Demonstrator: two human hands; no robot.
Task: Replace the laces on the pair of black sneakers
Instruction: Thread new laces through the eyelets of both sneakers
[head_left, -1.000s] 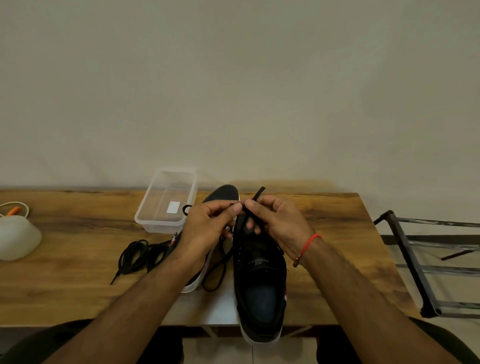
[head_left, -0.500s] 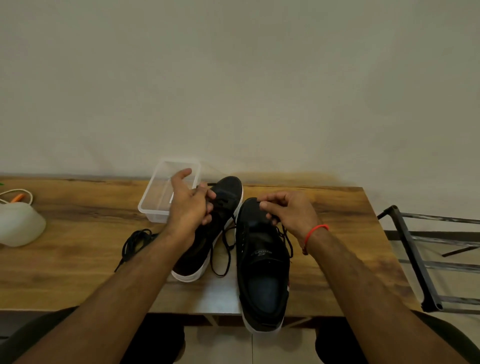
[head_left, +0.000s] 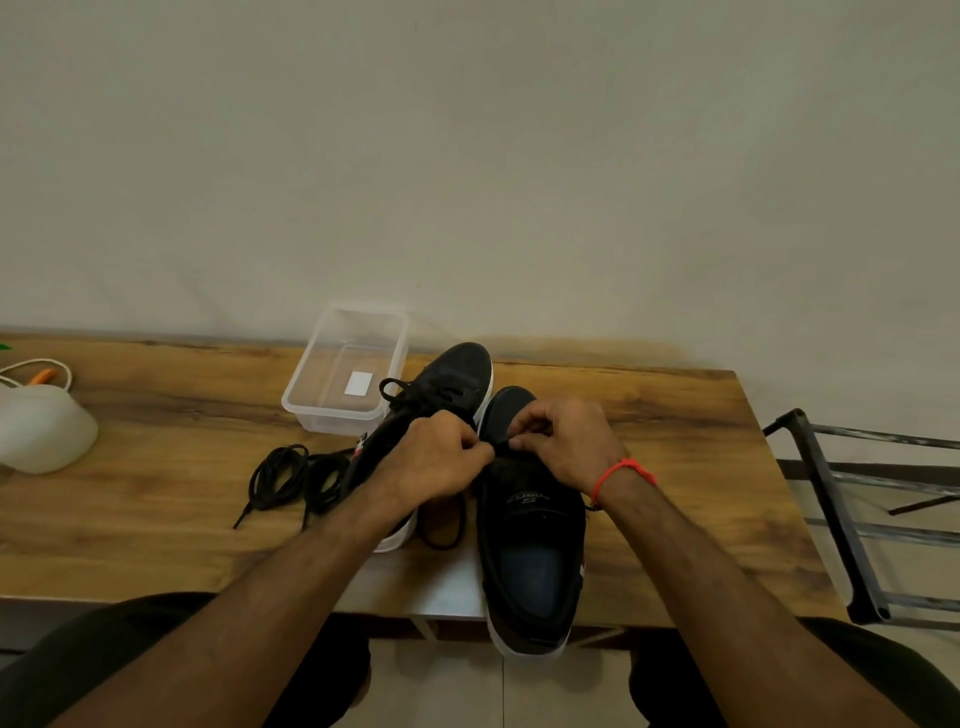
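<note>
- Wooden table (head_left: 675, 415) against a plain wall; person seated at its 6 o'clock edge, both forearms reaching in.
- Right sneaker (head_left: 530, 545), black with white sole, lies toe toward 12 o'clock, heel overhanging the near table edge.
- Left sneaker (head_left: 447, 384) just beside it at 9 o'clock, toe angled toward 1 o'clock, its lace partly threaded, a loop standing free near the toe.
- Left hand (head_left: 431, 467) curled over the gap between the shoes, fingertips pinching a black lace (head_left: 500, 446) at the right sneaker's eyelets.
- Right hand (head_left: 566, 447) curled too, thumb and forefinger pinching the same lace from the 3 o'clock side; the two hands' fingertips nearly meet. Red thread band (head_left: 621, 470) on that wrist.
- A slack loop of lace lies on the table between the shoes.
- Spare black laces (head_left: 291, 478) coiled at 9 o'clock of the left sneaker, touching the table.
- Clear plastic container (head_left: 348, 364) at 11 o'clock, close behind the left sneaker.
- White rounded object (head_left: 41, 431) at the far 9 o'clock edge; identity unclear.
- Metal rack (head_left: 852, 519) off the table at 3 o'clock.
</note>
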